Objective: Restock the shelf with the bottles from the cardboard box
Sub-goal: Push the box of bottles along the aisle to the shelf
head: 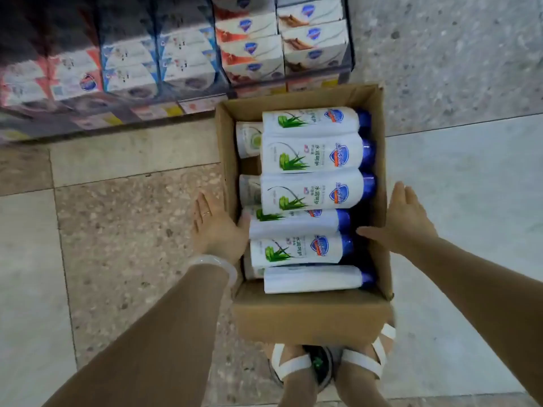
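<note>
Flanking the cardboard box (308, 318) with both palms flat and fingers spread wide, holding nothing: left hand (216, 227) against the outer left wall with the thumb hooked over the rim near a bottle base, right hand (402, 221) against the outer right wall with the thumb pointing in over the rim. Looks like the opening step, box set on the tiled floor (123, 230) just in front of the sandalled feet (296, 365), no bottle lifted yet. Calls next for closing one hand round a top-layer bottle, probably the nearest, and raising it clear of its neighbours. Lying inside on their sides, white bottles (314, 192) with blue caps (368, 186) to the right, a second layer showing beneath. Printed on the labels: a green aloe plant, a blue shield badge that seems to read Safeguard, and Chinese characters too blurred to read surely. Stacked on the low shelf (152, 111) beyond, soap cartons (314, 39) with the same shield.
</note>
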`<state>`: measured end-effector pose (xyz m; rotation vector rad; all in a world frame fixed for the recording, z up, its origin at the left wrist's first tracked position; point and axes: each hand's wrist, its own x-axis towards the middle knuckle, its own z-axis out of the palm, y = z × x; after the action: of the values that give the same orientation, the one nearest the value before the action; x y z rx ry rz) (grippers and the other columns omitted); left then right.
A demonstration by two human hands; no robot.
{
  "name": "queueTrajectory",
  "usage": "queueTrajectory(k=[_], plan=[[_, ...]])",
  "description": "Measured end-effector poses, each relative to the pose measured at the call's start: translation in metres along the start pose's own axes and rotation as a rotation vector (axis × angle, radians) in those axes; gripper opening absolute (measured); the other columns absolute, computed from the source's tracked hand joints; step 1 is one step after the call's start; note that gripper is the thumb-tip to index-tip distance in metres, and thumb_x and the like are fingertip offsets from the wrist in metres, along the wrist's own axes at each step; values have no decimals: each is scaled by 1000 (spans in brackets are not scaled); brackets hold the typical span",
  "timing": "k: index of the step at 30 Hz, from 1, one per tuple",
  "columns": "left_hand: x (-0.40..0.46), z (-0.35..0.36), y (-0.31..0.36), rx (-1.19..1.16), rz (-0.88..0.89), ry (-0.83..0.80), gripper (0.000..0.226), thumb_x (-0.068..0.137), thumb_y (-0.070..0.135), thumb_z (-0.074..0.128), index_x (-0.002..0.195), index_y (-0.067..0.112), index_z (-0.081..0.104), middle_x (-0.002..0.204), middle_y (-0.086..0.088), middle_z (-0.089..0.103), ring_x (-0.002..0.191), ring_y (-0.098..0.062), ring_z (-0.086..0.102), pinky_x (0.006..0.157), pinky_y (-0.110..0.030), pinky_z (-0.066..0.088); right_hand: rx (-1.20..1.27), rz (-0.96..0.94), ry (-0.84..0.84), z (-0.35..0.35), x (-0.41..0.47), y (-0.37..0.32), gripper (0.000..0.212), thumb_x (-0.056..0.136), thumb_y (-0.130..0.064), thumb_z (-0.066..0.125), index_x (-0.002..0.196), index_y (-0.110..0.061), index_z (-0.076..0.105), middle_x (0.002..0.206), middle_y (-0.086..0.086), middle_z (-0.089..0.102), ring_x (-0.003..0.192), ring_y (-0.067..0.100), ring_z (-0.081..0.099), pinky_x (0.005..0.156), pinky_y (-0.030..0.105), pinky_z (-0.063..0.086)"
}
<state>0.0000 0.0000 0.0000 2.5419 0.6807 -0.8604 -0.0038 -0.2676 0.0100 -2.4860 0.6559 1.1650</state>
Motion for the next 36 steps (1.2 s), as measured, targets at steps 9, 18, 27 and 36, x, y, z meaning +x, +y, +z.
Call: queueTrajectory(k=[9, 18, 27, 36], plan=[[67, 24, 9, -379, -297, 51, 33, 81, 18, 61, 108, 0, 58, 102, -16, 62, 89, -29, 57, 77, -35, 49, 235, 125, 96, 24, 63, 3, 33, 76, -10, 58, 109, -6, 57, 107, 21, 65, 101, 41, 60, 82, 39, 50], [74, 32, 6, -229, -270, 139, 21, 78, -3, 53, 96, -12, 57, 73, -13, 55, 62, -23, 51, 50, -25, 34, 218, 180, 113, 24, 64, 2, 14, 76, -6, 56, 90, -6, 57, 86, 14, 57, 88, 37, 60, 74, 35, 48], [28, 14, 10, -239, -138, 93, 13, 80, -2, 56, 69, -8, 59, 63, -14, 56, 59, -25, 51, 50, -24, 38, 203, 79, 97, 2, 44, 33, 7, 79, -8, 56, 80, -2, 58, 78, 15, 59, 76, 35, 57, 62, 31, 42], [-85, -58, 57, -214, -57, 97, 25, 81, 2, 58, 57, 2, 50, 68, -17, 57, 70, -27, 54, 63, -31, 39, 256, 83, 135, -80, -71, 76, 10, 79, -9, 57, 80, 0, 61, 80, 17, 63, 79, 38, 60, 67, 37, 51]])
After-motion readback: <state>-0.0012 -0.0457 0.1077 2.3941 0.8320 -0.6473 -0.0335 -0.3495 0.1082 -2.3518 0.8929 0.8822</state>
